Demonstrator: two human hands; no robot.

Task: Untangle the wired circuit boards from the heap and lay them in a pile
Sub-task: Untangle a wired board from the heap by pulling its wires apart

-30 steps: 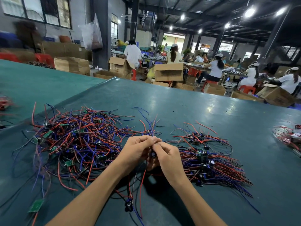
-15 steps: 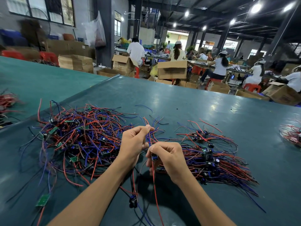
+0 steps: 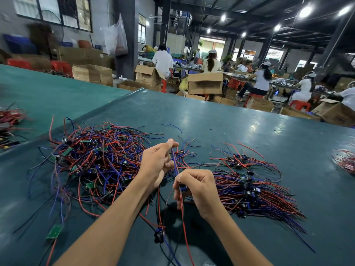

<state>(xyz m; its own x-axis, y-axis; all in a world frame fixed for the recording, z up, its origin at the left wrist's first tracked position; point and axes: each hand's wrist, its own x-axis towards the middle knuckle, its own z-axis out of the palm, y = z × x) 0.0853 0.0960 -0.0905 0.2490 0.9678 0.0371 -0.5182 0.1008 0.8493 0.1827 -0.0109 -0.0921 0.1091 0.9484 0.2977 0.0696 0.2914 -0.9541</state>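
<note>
Now the hands stood further apart than a second before: left hand (image 3: 157,162) pinched the blue wire (image 3: 173,160) tip, raised; right hand (image 3: 197,189) pinched the wired circuit board (image 3: 182,189) lower, above the worktop (image 3: 211,127) between heap (image 3: 96,160) and pile (image 3: 249,189). Wire drawn taut; board judged nearly free.

**Red, blue, black on teal**

The tangled heap of thin wires (image 3: 99,166) mixes red, blue-violet and black, flecked with small green circuit boards (image 3: 54,231). The combed wire pile (image 3: 249,191) shows the same colours. The glossy table cover (image 3: 230,135) is dark teal. The taut wire (image 3: 173,160) pinched by the left hand (image 3: 156,163) and right hand (image 3: 197,187) is blue.
</note>
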